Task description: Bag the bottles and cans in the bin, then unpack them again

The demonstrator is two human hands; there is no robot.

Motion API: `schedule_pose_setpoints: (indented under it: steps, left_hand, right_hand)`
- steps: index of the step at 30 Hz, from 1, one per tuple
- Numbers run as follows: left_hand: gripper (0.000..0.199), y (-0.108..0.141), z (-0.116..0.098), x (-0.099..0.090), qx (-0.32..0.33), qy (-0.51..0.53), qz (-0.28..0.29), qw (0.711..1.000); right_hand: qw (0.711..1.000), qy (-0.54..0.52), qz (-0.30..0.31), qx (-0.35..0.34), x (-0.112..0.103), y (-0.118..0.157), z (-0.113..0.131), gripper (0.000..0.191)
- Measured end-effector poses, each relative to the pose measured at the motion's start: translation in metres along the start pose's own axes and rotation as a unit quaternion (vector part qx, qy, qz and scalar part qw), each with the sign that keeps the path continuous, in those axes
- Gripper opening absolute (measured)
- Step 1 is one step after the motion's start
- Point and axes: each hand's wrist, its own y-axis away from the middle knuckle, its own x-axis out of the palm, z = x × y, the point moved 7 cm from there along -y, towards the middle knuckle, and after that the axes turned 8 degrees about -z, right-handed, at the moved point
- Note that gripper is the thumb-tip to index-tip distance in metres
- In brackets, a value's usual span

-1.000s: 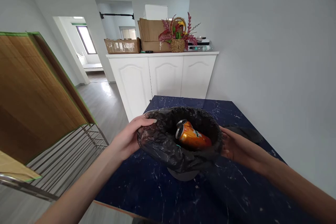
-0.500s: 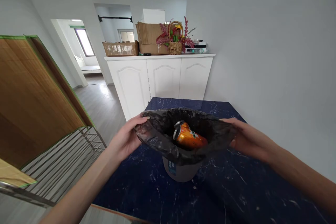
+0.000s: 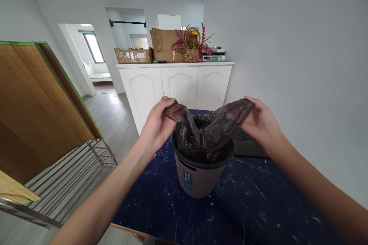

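On a blue marbled counter (image 3: 161, 206), a dark-rimmed grey bin (image 3: 201, 182) stands upright at twelve o'clock. Even, gentle tension would likely spare its thin, crinkled black bag (image 3: 214, 134) from tearing; the left hand (image 3: 156, 128) pinches its edge at ten o'clock, the right hand (image 3: 263, 122) at two.

I can read no text for certain, since the pale print on the teal label (image 3: 188, 180) stuck to the side of the bin (image 3: 203, 183) is too small for me to make out.
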Motion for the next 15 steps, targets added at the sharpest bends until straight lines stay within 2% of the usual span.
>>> schedule_pose_setpoints:
  steps: [3, 7, 12, 15]
  left_hand:
    - [0.03, -0.004, 0.007, 0.017, 0.006, 0.004, 0.017, 1.0]
    - [0.029, -0.007, 0.006, 0.044, 0.008, 0.014, 0.036, 0.999]
    - [0.035, -0.007, -0.018, 0.07, 0.045, 0.014, 0.024, 0.999]
    - [0.036, -0.007, -0.038, 0.076, 0.079, 0.007, 0.0, 0.997]
  right_hand:
    - [0.999, -0.048, -0.009, -0.02, 0.0, -0.01, -0.008, 0.018]
    - [0.996, -0.079, 0.033, -0.026, 0.011, -0.014, -0.009, 0.019]
    - [0.993, -0.087, 0.047, -0.068, 0.023, -0.015, 0.018, 0.018]
    - [0.991, -0.08, 0.049, -0.097, 0.033, -0.014, 0.037, 0.018]
